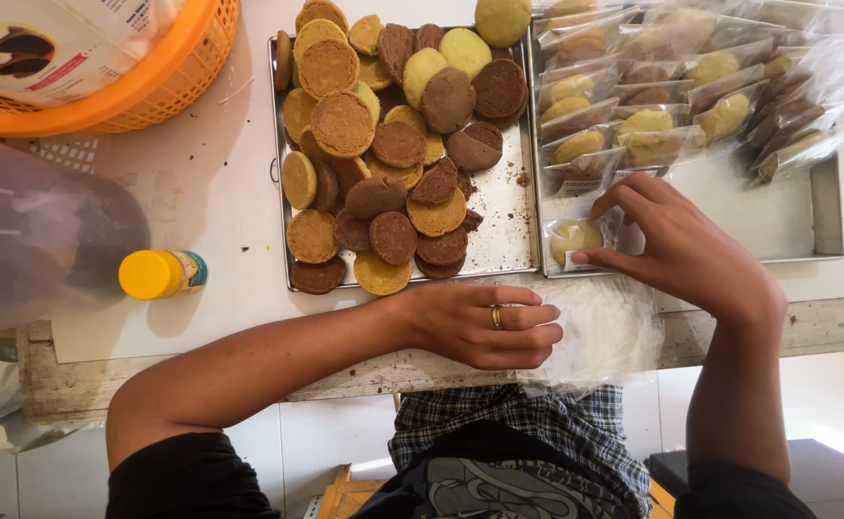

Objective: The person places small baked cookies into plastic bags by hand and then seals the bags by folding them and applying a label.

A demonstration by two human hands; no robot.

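Note:
My right hand rests its fingertips on a clear bag holding a pale yellow cookie, which lies at the near left corner of the right metal tray. My left hand, with a ring on one finger, is curled at the table's near edge, gripping a stack of empty clear plastic bags. The left metal tray carries a heap of loose round cookies in brown, tan and pale green.
Rows of bagged cookies fill the back of the right tray. An orange basket sits at the top left. A large translucent container and a yellow-capped small bottle lie at the left.

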